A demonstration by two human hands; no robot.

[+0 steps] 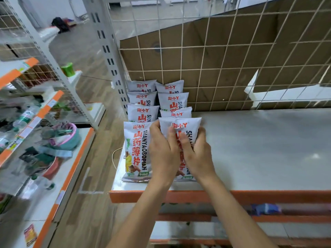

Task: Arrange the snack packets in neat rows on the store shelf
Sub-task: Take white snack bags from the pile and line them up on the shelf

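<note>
- Head view: two rows of white snack packets [142,111] are standing at the left end of the grey shelf [259,140]. There are four in each row, overlapping front to back, and the rearmost pair is sitting against the wire grid [232,77].
- The left hand [162,149] is clamping the left edge of the front right packet [180,124], with fingers curling behind it and the thumb lying on its printed face.
- The right hand [198,151] is clamping the same packet's right edge, with the thumb also on the face, just beside the left thumb.
- This packet is standing upright near the shelf's orange front edge [268,196], with its top overlapping the packet behind it.
- The front left packet [137,149] is standing unheld, just beside the left hand.
- Brown cardboard [223,42] is showing behind the grid.
- Neighbouring shelving [53,176] at left is carrying goods, which are too blurred to identify.
</note>
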